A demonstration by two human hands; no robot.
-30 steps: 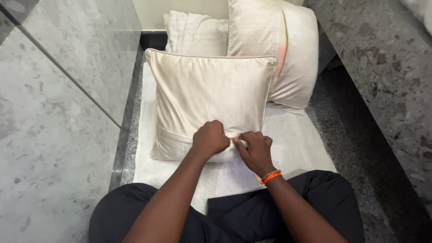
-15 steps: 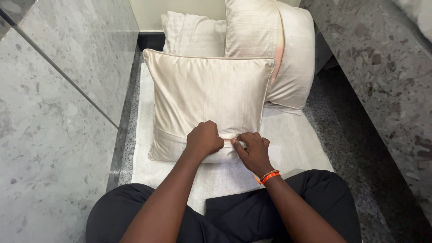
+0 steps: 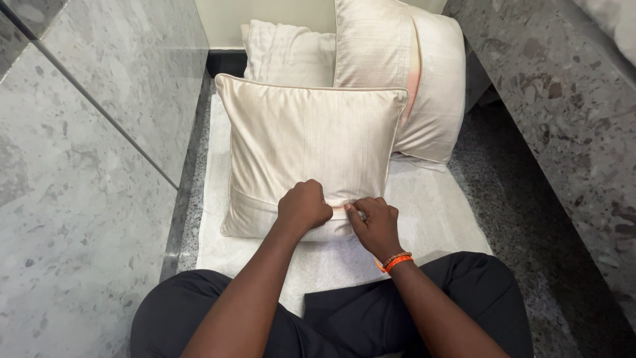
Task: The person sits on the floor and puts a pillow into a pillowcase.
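Observation:
A square cream cushion (image 3: 308, 142) with piped edges lies flat on a white towel (image 3: 430, 212) in front of my knees. My left hand (image 3: 303, 207) is a closed fist gripping the cover's fabric at the cushion's near edge. My right hand (image 3: 374, 224), with an orange band at the wrist, pinches the same edge right beside it, fingertips at what looks like the zip opening. The two hands almost touch. What the fingertips hold is too small to make out.
Behind the cushion lean a white pillow (image 3: 288, 56) and a larger beige cushion (image 3: 404, 73) over another white pillow. Grey speckled stone walls (image 3: 86, 166) rise left and right, leaving a narrow strip. Dark stone floor (image 3: 523, 212) shows on the right. My dark-trousered legs fill the bottom.
The view shifts slightly. Both hands stay at the cushion's near edge, the left hand moving a little to the left along it.

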